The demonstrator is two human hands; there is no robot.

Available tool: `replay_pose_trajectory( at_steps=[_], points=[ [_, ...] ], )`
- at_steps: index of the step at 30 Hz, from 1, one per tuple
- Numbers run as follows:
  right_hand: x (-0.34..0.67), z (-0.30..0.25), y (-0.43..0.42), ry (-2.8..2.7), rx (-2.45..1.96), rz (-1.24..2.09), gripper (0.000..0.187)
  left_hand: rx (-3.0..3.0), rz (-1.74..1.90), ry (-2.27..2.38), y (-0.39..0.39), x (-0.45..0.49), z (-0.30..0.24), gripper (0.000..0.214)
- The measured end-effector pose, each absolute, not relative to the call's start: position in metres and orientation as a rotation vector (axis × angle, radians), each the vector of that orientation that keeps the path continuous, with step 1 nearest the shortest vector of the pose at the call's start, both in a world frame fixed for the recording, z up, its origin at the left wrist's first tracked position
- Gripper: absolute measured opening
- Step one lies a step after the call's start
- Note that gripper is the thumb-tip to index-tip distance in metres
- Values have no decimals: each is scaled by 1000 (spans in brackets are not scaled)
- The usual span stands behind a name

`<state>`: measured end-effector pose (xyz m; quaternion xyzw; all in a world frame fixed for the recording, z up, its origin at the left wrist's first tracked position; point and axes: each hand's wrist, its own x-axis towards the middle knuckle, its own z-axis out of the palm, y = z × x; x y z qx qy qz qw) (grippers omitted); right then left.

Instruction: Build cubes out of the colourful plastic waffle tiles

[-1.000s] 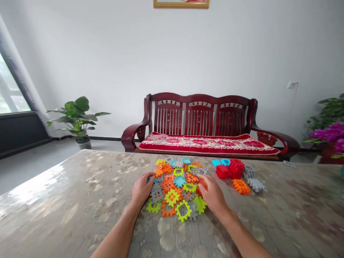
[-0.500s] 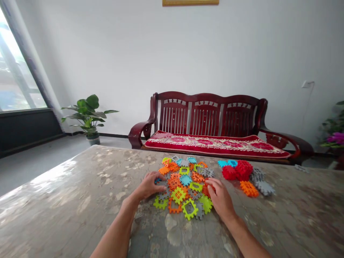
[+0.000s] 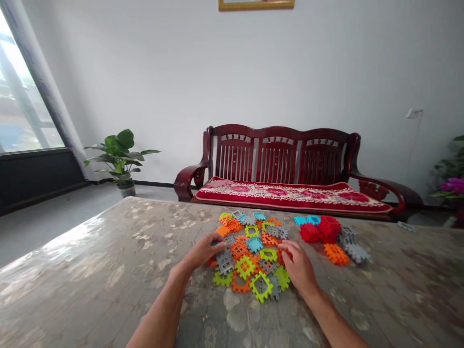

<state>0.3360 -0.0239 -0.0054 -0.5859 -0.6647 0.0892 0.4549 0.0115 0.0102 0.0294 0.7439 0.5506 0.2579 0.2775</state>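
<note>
While the left hand and right hand flank toothed tiles on the bench, red pieces lie apart. I cannot tell whether either grip pinches 1.

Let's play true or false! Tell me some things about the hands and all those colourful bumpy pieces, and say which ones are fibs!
1. The left hand and the right hand are on opposite sides of the big pile. True.
2. The big pile is all one colour. False: it has orange, green, blue and grey pieces.
3. The red pieces lie to the right of the big pile. True.
4. A red flowery cover lies on the wooden bench. True.
5. The big pile is on the wooden bench. False: it is on the table.
</note>
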Motion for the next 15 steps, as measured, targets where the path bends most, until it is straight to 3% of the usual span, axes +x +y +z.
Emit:
replay_pose_trajectory(
  at_steps=[6, 15],
  points=[
    [337, -6, -23, -1621, -1437, 222, 27, 2054, 727, 1700, 9, 22, 27, 28],
    [335, -6, -23, -1612, -1426, 222, 28, 2164, 359, 1967, 2, 40, 36, 40]
  ],
)
